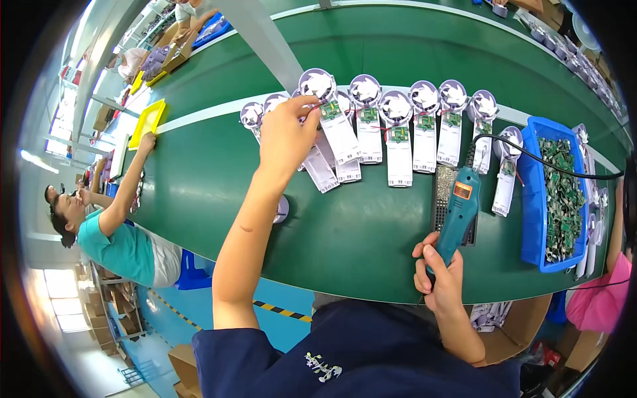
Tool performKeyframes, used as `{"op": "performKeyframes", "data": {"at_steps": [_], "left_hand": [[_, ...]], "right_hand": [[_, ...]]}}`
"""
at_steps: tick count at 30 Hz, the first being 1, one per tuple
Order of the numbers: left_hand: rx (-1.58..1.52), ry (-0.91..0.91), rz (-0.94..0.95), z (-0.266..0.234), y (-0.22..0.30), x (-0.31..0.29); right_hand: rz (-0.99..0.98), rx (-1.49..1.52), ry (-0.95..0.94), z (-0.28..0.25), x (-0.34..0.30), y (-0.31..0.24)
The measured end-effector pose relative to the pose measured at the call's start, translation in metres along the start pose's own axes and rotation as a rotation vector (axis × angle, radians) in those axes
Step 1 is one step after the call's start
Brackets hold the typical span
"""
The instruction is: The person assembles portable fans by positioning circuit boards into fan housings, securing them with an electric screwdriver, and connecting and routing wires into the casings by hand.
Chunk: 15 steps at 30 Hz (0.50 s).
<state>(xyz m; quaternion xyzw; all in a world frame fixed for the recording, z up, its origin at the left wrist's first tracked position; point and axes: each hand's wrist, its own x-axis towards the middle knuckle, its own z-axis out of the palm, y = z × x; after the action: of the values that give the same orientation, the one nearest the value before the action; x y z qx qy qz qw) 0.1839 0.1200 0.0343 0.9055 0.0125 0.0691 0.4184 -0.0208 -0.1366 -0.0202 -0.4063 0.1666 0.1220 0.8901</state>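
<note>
My left hand (288, 136) reaches to the back of the green table. Its thumb and index finger close at the edge of a white handheld fan housing (342, 140) with a round bladed head and a small green circuit board; some fingertips are hidden. This housing overlaps other fan housings (322, 174) beneath it. My right hand (439, 275) is wrapped round a teal electric screwdriver (459, 209), whose tip end points away from me with a black cord running off right. Beyond it stand more open fan housings (399, 156) in a row, with boards and red wires showing.
A dark perforated tray (443, 189) of small metal pieces lies behind the screwdriver. At right sits a blue bin (533, 225) of green circuit boards. One round purple-white part (283, 209) lies by my left forearm. A co-worker in teal (126, 245) touches a yellow tray (147, 123).
</note>
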Motion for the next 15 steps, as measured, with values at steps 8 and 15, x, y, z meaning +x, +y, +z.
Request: {"op": "performKeyframes", "data": {"at_steps": [8, 15], "left_hand": [[0.127, 0.234, 0.188, -0.078, -0.025, -0.075], [0.268, -0.246, 0.087, -0.113, -0.077, -0.146]], "right_hand": [[-0.097, -0.039, 0.010, -0.009, 0.001, 0.008], [-0.071, -0.096, 0.061, -0.013, -0.002, 0.007]]}}
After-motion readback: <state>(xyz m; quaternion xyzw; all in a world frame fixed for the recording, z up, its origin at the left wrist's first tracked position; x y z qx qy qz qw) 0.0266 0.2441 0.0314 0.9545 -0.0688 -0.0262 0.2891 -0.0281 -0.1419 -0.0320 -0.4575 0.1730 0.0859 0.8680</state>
